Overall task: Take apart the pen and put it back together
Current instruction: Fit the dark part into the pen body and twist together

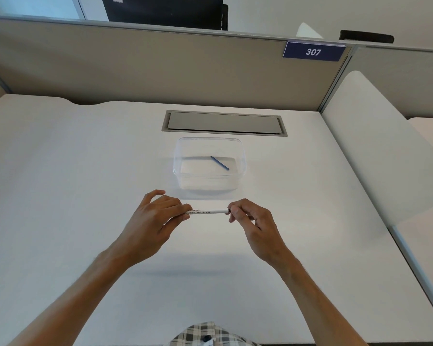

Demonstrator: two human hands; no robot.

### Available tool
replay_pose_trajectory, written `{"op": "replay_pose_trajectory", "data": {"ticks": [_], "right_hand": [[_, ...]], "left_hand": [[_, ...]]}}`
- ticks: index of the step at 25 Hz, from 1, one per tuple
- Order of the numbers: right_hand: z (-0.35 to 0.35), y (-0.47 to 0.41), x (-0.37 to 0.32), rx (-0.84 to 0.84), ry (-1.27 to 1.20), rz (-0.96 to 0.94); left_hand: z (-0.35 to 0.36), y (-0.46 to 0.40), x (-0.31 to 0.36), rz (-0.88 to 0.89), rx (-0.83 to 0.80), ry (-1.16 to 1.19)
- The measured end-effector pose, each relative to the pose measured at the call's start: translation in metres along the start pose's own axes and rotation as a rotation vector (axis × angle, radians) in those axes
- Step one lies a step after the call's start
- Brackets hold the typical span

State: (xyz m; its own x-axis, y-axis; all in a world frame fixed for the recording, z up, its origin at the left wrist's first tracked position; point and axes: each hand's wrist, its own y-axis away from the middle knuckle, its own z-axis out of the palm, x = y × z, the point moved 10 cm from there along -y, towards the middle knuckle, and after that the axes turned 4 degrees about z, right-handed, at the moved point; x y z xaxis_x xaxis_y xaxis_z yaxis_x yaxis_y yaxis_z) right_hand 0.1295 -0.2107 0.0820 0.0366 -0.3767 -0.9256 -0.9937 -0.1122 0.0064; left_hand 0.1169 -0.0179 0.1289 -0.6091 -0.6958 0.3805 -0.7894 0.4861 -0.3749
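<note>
1. Looking down from the head camera, I see the white table [85, 171] filling most of the view, with a grey partition [135, 66] along its far edge that carries a blue sign [313, 51] reading 307.
2. Set into the table near the partition is a grey hatch cover [224, 123].
3. Just nearer to me than the hatch stands a clear plastic container [243, 156], upright on the table, beyond the hands.
4. My left hand [153, 221] is closed around the left end of the pen [206, 211]; its grip is on the barrel, thumb and fingers wrapped over it.
5. My right hand [253, 221] pinches the pen's right end between thumb and fingertips.
6. The pen is white with printed lettering, held level above the table between both hands, just in front of the container.
7. A thin blue rod [220, 163], possibly the ink refill, lies slanted on the container's floor.
</note>
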Motion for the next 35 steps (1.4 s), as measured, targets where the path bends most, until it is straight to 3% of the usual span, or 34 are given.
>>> {"op": "replay_pose_trajectory", "data": {"ticks": [7,18,24,35], "right_hand": [[0.005,0.001,0.005,-0.018,-0.042,0.064],[-0.002,0.006,-0.011,0.002,0.011,-0.045],[0.002,0.005,-0.008,-0.034,0.025,-0.012],[0.006,0.001,-0.005,0.002,-0.121,0.063]], "left_hand": [[0.002,-0.001,0.004,0.018,-0.024,-0.020],[-0.002,-0.001,-0.005,-0.022,-0.014,0.045],[-0.002,-0.004,-0.002,-0.003,-0.022,0.065],[-0.006,-0.004,0.004,0.030,-0.016,-0.015]]}}
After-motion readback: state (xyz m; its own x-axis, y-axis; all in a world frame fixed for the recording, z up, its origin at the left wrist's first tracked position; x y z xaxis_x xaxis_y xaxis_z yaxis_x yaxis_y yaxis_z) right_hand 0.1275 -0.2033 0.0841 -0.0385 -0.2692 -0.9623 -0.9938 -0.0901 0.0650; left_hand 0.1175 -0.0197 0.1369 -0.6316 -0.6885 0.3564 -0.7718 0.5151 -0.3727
